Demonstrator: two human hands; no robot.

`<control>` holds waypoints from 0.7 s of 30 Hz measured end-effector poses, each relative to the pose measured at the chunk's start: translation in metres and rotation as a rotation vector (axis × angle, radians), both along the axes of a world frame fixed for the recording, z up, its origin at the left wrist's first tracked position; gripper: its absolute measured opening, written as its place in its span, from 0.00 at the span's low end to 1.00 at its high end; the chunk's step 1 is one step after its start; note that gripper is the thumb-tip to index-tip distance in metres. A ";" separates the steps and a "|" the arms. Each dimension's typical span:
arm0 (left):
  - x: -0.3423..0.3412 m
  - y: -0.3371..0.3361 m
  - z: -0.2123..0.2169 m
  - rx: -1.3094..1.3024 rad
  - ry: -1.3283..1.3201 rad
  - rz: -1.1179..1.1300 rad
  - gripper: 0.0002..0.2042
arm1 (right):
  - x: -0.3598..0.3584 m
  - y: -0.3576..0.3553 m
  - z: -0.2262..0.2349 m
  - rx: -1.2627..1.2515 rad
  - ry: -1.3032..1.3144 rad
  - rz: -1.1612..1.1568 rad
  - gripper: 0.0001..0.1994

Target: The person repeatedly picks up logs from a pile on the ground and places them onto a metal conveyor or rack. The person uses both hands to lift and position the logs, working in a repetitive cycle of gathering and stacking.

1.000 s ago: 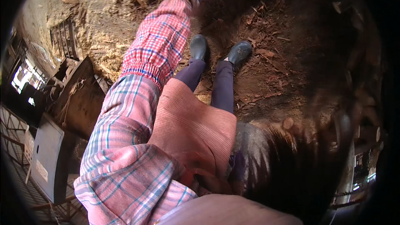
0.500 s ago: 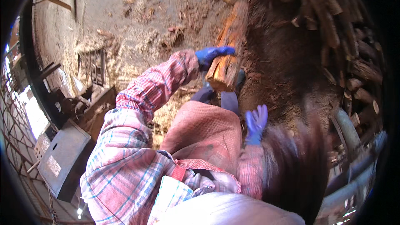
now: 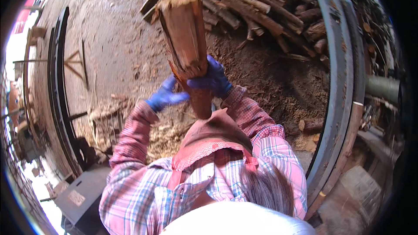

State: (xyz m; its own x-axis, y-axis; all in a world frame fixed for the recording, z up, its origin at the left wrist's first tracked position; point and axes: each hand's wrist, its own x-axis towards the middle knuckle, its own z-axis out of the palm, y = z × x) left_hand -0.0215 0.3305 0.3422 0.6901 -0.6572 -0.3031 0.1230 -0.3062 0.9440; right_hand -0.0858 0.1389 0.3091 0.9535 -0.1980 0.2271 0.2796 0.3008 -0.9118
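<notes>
The right hand (image 3: 213, 79) now reaches the split log (image 3: 183, 37) — clasping it — while the left hand (image 3: 164, 95) (slightly blurred) is at its side, grip unclear.

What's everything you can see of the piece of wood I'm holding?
The piece of wood is long, rough and reddish brown, with split-looking faces, a dark lengthwise crack and splintered edges. Its broader far end is ragged and paler; the narrower near end points toward the apron. The right hand grips it partway along; the left hand is open at its left side, contact unclear.
</notes>
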 end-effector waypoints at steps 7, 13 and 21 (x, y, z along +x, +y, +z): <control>-0.060 -0.116 0.049 -0.584 0.351 0.084 0.26 | -0.058 -0.074 0.092 -0.162 -0.061 -0.171 0.27; -0.142 -0.251 0.087 -0.793 0.382 0.020 0.24 | -0.212 -0.104 0.113 0.830 0.081 -0.189 0.38; -0.259 -0.435 0.197 -0.804 -0.016 -0.330 0.31 | -0.332 -0.366 0.211 -0.314 0.198 -0.725 0.47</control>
